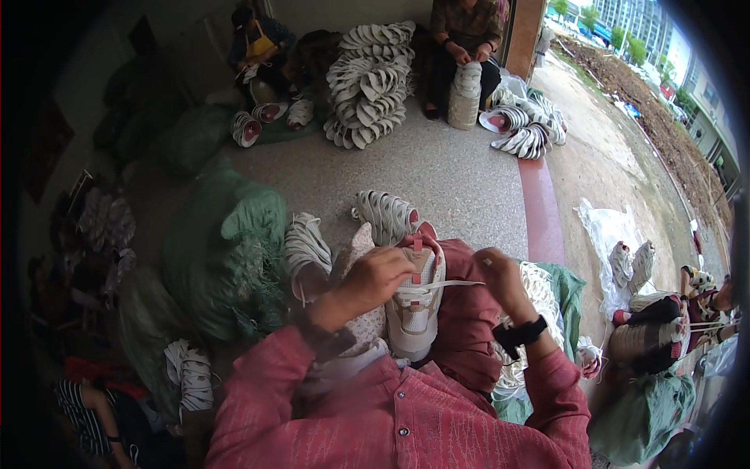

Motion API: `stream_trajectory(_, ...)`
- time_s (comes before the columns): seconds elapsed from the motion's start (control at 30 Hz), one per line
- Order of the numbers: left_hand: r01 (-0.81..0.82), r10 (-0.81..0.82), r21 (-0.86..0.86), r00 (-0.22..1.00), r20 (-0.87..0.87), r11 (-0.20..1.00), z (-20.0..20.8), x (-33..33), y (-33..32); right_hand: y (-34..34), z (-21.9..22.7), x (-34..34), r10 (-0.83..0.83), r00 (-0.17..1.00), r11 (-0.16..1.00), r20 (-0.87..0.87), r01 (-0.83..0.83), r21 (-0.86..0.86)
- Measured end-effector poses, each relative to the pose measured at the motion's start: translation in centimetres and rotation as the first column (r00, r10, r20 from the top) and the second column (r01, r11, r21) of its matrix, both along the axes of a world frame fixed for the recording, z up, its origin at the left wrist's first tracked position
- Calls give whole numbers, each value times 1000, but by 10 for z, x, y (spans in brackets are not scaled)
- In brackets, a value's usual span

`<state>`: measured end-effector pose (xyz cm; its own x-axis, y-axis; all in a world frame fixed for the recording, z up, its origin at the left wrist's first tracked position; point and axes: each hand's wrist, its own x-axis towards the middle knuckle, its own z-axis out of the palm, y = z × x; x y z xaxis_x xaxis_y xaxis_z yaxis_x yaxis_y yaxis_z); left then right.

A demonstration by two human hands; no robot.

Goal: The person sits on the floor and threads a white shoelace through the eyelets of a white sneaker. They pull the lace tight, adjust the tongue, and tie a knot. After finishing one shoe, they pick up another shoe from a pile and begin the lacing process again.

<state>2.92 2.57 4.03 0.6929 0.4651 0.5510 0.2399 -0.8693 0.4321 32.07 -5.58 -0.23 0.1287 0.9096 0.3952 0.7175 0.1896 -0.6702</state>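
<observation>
Beige-and-pink laced sneaker (416, 301) upright in lap; left hand (375, 277) fingers clamped on its upper, right hand (498, 273) pinching taut white flat lace (453, 284). Risk: lace slipping from pinch, loosening. Far: tall stack of white shoe uppers (369, 82) on floor.

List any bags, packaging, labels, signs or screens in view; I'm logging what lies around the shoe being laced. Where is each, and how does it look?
Green sack: on the floor left of the left hand, bulging, soft, crumpled.
Clear plastic sheet: on the ground, far right, whitish and wrinkled.
Green sack: lower right, rounded.
Black wrist device: on the right hand wrist, its face not visible.
Labels, signs: none legible.
</observation>
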Motion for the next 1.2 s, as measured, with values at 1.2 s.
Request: stream_trajectory(1.2,-88,-137,-585,935,-328,806,-24,45,17,-1,32,-39,232,952,844,-200,-300,-444)
